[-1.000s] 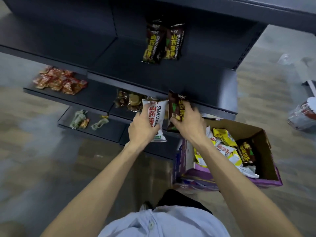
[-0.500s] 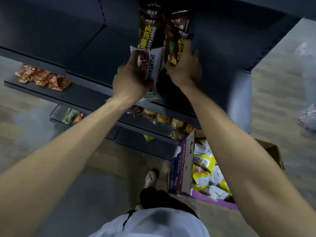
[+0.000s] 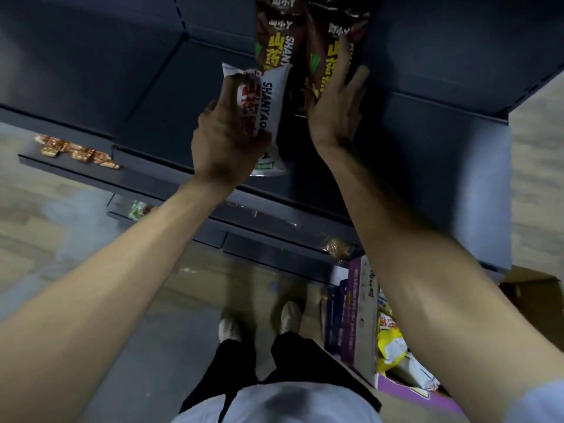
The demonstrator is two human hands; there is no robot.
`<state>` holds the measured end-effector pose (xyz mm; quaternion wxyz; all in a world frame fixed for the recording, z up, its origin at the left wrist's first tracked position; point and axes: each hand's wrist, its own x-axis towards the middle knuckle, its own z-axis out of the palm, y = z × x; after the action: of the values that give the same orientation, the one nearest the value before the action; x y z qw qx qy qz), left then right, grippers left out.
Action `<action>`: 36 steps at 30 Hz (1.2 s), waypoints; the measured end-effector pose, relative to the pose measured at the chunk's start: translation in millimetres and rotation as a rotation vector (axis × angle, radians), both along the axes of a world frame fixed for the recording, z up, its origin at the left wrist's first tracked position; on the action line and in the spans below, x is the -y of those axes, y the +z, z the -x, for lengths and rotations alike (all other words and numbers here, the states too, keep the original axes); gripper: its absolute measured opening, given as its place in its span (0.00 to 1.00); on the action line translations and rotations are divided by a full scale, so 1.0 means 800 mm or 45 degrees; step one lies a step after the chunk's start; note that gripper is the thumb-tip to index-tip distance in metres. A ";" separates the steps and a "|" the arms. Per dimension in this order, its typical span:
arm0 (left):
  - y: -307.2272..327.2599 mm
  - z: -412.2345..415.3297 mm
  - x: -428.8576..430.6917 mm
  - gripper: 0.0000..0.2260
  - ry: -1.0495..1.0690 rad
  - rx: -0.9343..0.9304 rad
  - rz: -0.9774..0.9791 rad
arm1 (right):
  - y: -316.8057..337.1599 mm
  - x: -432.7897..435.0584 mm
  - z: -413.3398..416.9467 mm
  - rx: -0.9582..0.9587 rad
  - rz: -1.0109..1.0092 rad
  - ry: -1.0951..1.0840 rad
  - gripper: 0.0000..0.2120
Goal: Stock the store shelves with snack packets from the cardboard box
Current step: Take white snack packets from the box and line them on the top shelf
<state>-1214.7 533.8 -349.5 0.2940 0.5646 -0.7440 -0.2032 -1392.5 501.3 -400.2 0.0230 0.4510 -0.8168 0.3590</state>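
Dark shelves (image 3: 152, 96) rise in front of me over a pale wood-look floor, with small orange packets (image 3: 76, 152) lying on a lower shelf at far left. My left hand (image 3: 225, 141) has its fingers curled tight round a white packet (image 3: 268, 117), held upright just below the top shelf and overlapping the bottom of a brown packet (image 3: 276, 41) already standing there. My right hand (image 3: 335, 108) is open, fingers spread flat against a second brown packet (image 3: 331, 59), pressing it back against the shelf wall. Down at my right the box (image 3: 351, 319) is still well filled with yellow and white packets.

To do this well, I judge I should keep the right palm steadying the brown packet until it leans on the back panel without sliding, then set the white one beside it, face forward and upright, not wedged on top.

On the white packet I read "SHANYAO" in black beside red Chinese characters. Both brown packets carry yellow characters, the left one also "SHANY", with a small white logo ending in "Y" above. Print on the box is too blurred to read.
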 end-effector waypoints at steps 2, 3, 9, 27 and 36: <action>0.000 0.001 0.011 0.29 -0.020 -0.006 -0.023 | -0.006 0.005 -0.002 -0.019 0.001 -0.031 0.41; -0.001 0.002 0.016 0.30 -0.037 -0.007 -0.032 | -0.008 0.007 -0.003 -0.028 0.004 -0.052 0.41; -0.005 -0.011 0.040 0.31 -0.192 -0.028 -0.102 | -0.006 0.016 -0.017 -0.099 -0.041 -0.141 0.37; -0.002 -0.101 0.045 0.32 -0.410 -0.158 -0.074 | 0.042 -0.046 -0.108 -0.030 -0.002 -0.351 0.31; 0.046 -0.117 -0.052 0.32 -0.433 -0.101 -0.005 | 0.104 -0.166 -0.131 -0.340 -0.201 -0.315 0.21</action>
<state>-1120.8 575.5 -313.0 0.2835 0.4227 -0.8161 -0.2737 -1287.7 633.8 -316.6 0.1397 0.3910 -0.8813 0.2254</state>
